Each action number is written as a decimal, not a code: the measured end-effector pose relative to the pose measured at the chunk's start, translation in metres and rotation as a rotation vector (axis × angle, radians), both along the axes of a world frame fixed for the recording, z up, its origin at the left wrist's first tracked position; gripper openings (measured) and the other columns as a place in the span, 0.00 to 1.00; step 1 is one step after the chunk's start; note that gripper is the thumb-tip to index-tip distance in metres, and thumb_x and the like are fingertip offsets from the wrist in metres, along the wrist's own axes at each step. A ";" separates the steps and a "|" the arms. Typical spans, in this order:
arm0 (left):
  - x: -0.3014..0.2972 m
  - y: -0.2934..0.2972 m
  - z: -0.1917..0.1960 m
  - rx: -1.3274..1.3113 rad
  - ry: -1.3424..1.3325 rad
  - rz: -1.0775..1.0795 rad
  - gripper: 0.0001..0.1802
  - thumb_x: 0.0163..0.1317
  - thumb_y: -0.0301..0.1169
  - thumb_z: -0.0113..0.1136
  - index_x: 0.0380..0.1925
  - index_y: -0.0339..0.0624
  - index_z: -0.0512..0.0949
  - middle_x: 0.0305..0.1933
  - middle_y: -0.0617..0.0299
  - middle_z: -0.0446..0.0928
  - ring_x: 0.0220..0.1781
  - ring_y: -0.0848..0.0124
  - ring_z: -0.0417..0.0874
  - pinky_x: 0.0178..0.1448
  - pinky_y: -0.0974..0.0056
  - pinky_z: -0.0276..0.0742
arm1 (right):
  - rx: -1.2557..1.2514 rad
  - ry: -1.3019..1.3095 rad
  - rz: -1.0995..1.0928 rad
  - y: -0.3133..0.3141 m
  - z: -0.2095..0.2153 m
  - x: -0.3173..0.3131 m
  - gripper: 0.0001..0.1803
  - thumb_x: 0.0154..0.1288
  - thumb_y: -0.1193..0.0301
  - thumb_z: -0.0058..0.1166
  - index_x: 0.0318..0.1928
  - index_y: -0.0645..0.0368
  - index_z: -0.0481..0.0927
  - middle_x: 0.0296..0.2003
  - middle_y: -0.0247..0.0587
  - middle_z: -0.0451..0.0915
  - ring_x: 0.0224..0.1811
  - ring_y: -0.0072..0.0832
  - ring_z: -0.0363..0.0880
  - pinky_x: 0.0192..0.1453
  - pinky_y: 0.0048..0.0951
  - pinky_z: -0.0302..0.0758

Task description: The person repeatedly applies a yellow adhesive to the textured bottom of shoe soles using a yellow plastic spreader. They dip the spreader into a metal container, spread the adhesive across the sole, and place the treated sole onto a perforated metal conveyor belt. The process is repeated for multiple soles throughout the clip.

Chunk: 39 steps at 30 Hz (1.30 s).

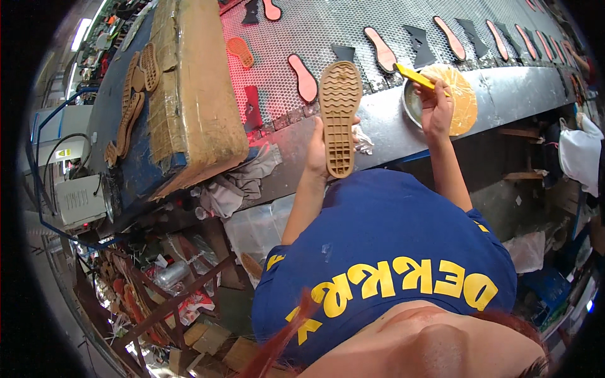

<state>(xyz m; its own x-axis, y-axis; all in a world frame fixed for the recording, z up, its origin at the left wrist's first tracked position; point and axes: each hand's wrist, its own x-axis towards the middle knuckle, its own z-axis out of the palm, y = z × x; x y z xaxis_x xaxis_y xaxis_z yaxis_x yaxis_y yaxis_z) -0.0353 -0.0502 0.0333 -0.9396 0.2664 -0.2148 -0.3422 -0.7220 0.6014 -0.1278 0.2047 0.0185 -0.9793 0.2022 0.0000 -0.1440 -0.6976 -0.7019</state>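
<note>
My left hand (pixel 317 150) is closed around the edge of a tan rubber shoe sole (pixel 340 120), held upright with its wavy and gridded tread facing me. In my right hand (pixel 436 114) is a yellow-handled tool (pixel 417 77), perhaps a brush; its working end is not clear. This hand is over a round metal bowl (pixel 406 108) on the metal ledge. A yellow-orange round sheet (pixel 464 101) covers the bowl's right part. Just past the tan sole, a pink-faced sole with a black rim (pixel 303 78) lies on the mesh belt (pixel 346 34).
Several pink-faced soles and black cut pieces (pixel 419 45) lie along the belt. A taped cardboard-covered box (pixel 195 94) stands at left with tan soles (pixel 132 94) on it. A crumpled cloth (pixel 242 179) hangs off the ledge (pixel 504 94). White tissue (pixel 362 140) lies beside my left hand.
</note>
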 end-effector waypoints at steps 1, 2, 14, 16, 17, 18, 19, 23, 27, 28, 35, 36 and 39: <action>0.000 0.004 0.004 0.028 0.009 -0.018 0.38 0.74 0.57 0.21 0.63 0.36 0.65 0.57 0.45 0.75 0.39 0.66 0.83 0.38 0.65 0.84 | 0.143 0.114 -0.020 -0.012 0.018 0.008 0.11 0.73 0.69 0.48 0.48 0.64 0.74 0.44 0.46 0.79 0.43 0.33 0.80 0.48 0.31 0.79; 0.000 0.008 0.007 0.060 0.016 -0.041 0.39 0.74 0.57 0.20 0.63 0.36 0.65 0.57 0.46 0.75 0.39 0.66 0.83 0.39 0.65 0.84 | 0.292 0.226 -0.045 -0.022 0.031 0.016 0.12 0.73 0.68 0.49 0.48 0.64 0.75 0.44 0.46 0.79 0.44 0.34 0.80 0.49 0.31 0.78; 0.010 0.028 0.037 -0.069 0.103 -0.113 0.40 0.73 0.58 0.17 0.63 0.37 0.65 0.57 0.47 0.75 0.41 0.69 0.82 0.40 0.68 0.82 | 1.143 0.585 -0.305 -0.048 0.061 0.029 0.14 0.60 0.68 0.64 0.44 0.62 0.83 0.46 0.48 0.79 0.43 0.36 0.82 0.44 0.32 0.79; 0.010 0.030 0.038 -0.085 0.100 -0.112 0.40 0.73 0.58 0.17 0.63 0.37 0.65 0.57 0.47 0.74 0.42 0.69 0.82 0.40 0.68 0.82 | 1.143 0.569 -0.286 -0.051 0.066 0.033 0.14 0.60 0.68 0.64 0.45 0.62 0.83 0.47 0.48 0.78 0.43 0.36 0.82 0.44 0.32 0.79; 0.011 0.031 0.037 -0.104 0.097 -0.108 0.40 0.73 0.58 0.17 0.63 0.37 0.65 0.58 0.47 0.74 0.42 0.69 0.82 0.40 0.68 0.82 | 1.136 0.574 -0.268 -0.052 0.067 0.034 0.14 0.60 0.68 0.64 0.45 0.62 0.83 0.47 0.48 0.78 0.43 0.37 0.82 0.45 0.32 0.79; 0.011 0.031 0.037 -0.122 0.095 -0.104 0.40 0.73 0.58 0.17 0.63 0.37 0.65 0.58 0.48 0.74 0.42 0.70 0.82 0.40 0.68 0.82 | 1.129 0.578 -0.249 -0.052 0.069 0.034 0.15 0.60 0.68 0.64 0.45 0.62 0.83 0.47 0.48 0.78 0.44 0.37 0.82 0.45 0.32 0.79; 0.012 0.032 0.037 -0.141 0.092 -0.099 0.40 0.73 0.59 0.17 0.63 0.37 0.65 0.58 0.48 0.74 0.42 0.70 0.82 0.40 0.68 0.82 | 1.122 0.583 -0.230 -0.052 0.069 0.035 0.15 0.60 0.69 0.64 0.45 0.62 0.83 0.47 0.48 0.78 0.44 0.37 0.82 0.46 0.33 0.79; 0.013 0.029 0.036 -0.067 0.078 -0.112 0.41 0.72 0.60 0.17 0.62 0.37 0.65 0.57 0.48 0.75 0.41 0.69 0.82 0.40 0.68 0.82 | 1.148 0.660 -0.147 -0.048 0.071 0.036 0.15 0.58 0.69 0.65 0.45 0.62 0.81 0.47 0.47 0.78 0.48 0.39 0.80 0.49 0.34 0.79; 0.012 0.024 0.040 -0.027 0.090 -0.120 0.42 0.72 0.61 0.17 0.62 0.37 0.65 0.54 0.49 0.76 0.40 0.68 0.82 0.39 0.68 0.82 | 1.104 0.712 0.014 -0.043 0.071 0.038 0.16 0.58 0.70 0.64 0.45 0.62 0.80 0.49 0.47 0.78 0.50 0.40 0.80 0.51 0.34 0.78; 0.012 0.022 0.040 -0.014 0.091 -0.120 0.42 0.72 0.61 0.17 0.62 0.37 0.65 0.53 0.49 0.77 0.40 0.68 0.82 0.39 0.68 0.82 | 1.087 0.713 0.058 -0.043 0.073 0.040 0.15 0.58 0.70 0.64 0.45 0.62 0.80 0.49 0.47 0.78 0.50 0.40 0.80 0.51 0.34 0.78; 0.006 0.019 0.045 0.073 0.007 -0.011 0.40 0.71 0.62 0.20 0.59 0.42 0.68 0.45 0.52 0.80 0.39 0.62 0.84 0.41 0.60 0.83 | 1.073 0.786 0.280 -0.038 0.080 0.053 0.14 0.61 0.70 0.62 0.46 0.61 0.78 0.50 0.47 0.78 0.51 0.42 0.80 0.54 0.37 0.78; 0.005 0.019 0.047 0.088 0.007 0.003 0.39 0.71 0.62 0.20 0.59 0.42 0.68 0.45 0.52 0.80 0.39 0.62 0.84 0.41 0.60 0.83 | 1.079 0.798 0.300 -0.038 0.081 0.055 0.15 0.61 0.70 0.62 0.46 0.61 0.78 0.50 0.47 0.77 0.51 0.42 0.80 0.54 0.37 0.78; 0.000 0.024 0.058 0.121 -0.122 0.093 0.41 0.71 0.62 0.19 0.61 0.41 0.66 0.49 0.48 0.79 0.40 0.60 0.84 0.43 0.59 0.84 | 1.086 0.840 0.358 -0.038 0.080 0.061 0.17 0.59 0.69 0.62 0.47 0.61 0.76 0.50 0.48 0.77 0.51 0.44 0.79 0.53 0.39 0.78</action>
